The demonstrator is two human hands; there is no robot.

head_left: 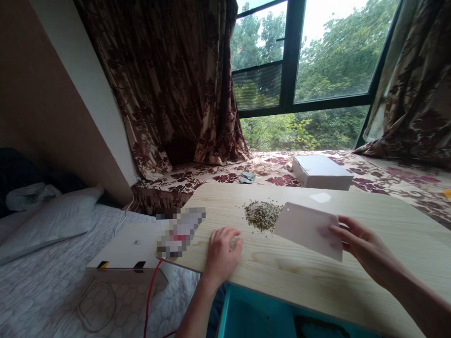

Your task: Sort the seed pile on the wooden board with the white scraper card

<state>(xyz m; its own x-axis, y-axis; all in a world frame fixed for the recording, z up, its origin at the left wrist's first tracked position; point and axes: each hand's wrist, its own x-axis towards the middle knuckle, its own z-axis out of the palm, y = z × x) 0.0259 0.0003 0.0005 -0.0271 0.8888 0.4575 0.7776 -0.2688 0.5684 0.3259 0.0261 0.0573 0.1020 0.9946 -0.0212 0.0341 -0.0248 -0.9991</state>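
Observation:
A small heap of greenish-brown grains (263, 215) lies on a pale wooden tabletop (288, 275). My right hand (356, 243) pinches one edge of a white flat plastic card (308, 229), whose far edge rests beside the heap on its right. My left hand (221, 250) rests on the table to the lower left of the heap, fingers curled loosely downward, holding nothing that I can see.
A white box (321, 171) sits on the patterned window seat behind the table. A flat white box (128, 247) lies on the bed at left, with a red cable (148, 300). A teal bin (253, 321) stands below the table's near edge. Curtains frame the window.

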